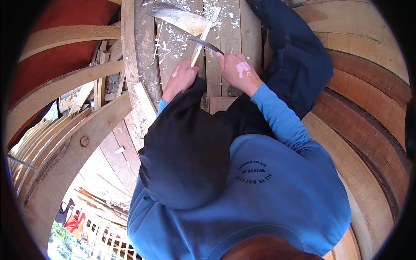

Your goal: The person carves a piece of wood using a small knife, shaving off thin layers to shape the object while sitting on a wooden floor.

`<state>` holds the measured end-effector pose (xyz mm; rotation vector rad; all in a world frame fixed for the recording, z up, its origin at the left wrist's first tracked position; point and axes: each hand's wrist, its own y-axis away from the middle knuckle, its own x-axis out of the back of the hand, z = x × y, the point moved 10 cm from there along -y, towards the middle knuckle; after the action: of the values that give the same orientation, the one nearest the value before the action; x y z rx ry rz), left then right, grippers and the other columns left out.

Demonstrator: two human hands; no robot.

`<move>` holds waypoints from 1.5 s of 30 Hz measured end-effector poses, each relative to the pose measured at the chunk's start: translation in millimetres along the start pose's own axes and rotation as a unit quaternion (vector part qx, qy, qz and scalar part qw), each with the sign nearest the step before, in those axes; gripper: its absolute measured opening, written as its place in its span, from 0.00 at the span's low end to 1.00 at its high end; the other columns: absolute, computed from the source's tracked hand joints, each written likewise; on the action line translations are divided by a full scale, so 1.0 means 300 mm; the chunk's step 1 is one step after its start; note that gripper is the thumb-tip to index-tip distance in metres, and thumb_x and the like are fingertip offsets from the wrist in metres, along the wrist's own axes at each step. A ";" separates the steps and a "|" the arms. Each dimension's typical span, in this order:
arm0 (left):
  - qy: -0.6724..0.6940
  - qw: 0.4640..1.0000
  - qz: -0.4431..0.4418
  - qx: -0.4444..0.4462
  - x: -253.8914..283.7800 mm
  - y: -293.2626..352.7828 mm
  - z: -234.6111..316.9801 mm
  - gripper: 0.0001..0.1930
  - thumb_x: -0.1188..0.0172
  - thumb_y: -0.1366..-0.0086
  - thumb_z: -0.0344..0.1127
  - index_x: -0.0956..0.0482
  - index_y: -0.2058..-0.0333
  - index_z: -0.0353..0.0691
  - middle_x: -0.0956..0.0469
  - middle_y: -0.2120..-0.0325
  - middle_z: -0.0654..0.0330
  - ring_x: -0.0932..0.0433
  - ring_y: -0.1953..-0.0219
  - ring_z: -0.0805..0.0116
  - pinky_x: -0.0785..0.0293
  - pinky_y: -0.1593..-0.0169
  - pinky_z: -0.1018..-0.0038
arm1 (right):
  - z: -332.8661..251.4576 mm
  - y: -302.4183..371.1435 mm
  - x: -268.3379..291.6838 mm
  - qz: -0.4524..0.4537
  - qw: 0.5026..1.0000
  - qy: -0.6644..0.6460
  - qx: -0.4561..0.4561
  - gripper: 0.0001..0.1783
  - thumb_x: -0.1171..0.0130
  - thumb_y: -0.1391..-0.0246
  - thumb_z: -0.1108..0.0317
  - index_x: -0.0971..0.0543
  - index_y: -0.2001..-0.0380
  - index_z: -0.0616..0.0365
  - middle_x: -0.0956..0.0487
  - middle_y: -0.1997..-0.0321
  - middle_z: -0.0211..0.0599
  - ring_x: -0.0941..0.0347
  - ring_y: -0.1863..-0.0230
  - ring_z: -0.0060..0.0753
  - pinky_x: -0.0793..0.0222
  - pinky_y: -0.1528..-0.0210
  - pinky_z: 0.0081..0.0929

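My left hand [182, 79] is closed around the lower end of a thin, pale wooden stick [209, 27]. The stick slants up and away to the right. My right hand [239, 72] grips a knife with a curved dark blade [212, 46]; its handle is hidden in my fingers. The blade lies across the stick, a little beyond my left hand. Past them, a flat, pointed, pale piece [184, 20] lies on the planks, its material unclear. White wood shavings [167, 45] are scattered around it.
I sit on wooden planks [169, 32] with my dark-trousered legs [299, 65] bent. Curved timber ribs [69, 143] stand at my left, and curved boards [368, 86] form a wall at my right. Wood scraps [102, 80] lie beyond the left ribs. A short pale board [144, 102] lies near my left knee.
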<state>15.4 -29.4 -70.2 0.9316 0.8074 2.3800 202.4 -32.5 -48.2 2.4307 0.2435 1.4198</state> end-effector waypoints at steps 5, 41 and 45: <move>0.009 1.000 -0.015 0.003 -0.031 0.010 -0.036 0.21 0.46 0.37 0.40 0.24 0.54 0.26 0.23 0.51 0.30 0.26 0.44 0.31 0.32 0.41 0.51 | 0.003 -0.061 0.048 -0.018 1.000 0.007 -0.004 0.31 0.56 0.27 0.52 0.16 0.67 0.70 0.20 0.65 0.72 0.22 0.59 0.75 0.29 0.48 0.61; 0.026 0.999 0.007 -0.041 -0.009 -0.012 -0.051 0.20 0.46 0.37 0.41 0.23 0.56 0.27 0.23 0.54 0.31 0.26 0.46 0.32 0.32 0.42 0.53 | -0.064 -0.052 0.006 -0.021 0.998 0.008 0.058 0.31 0.56 0.27 0.50 0.16 0.67 0.68 0.18 0.66 0.69 0.20 0.59 0.73 0.25 0.51 0.59; -0.080 0.987 -0.028 -0.138 -0.030 -0.016 0.008 0.22 0.45 0.37 0.41 0.24 0.55 0.24 0.24 0.53 0.29 0.26 0.45 0.31 0.32 0.42 0.51 | -0.012 -0.132 0.063 0.049 0.996 0.032 0.060 0.30 0.54 0.28 0.50 0.16 0.68 0.67 0.19 0.67 0.69 0.21 0.61 0.74 0.26 0.53 0.61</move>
<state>24.0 -30.3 -76.0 0.9550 0.4233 2.2610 209.1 10.9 -45.0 2.5260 0.2335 1.5699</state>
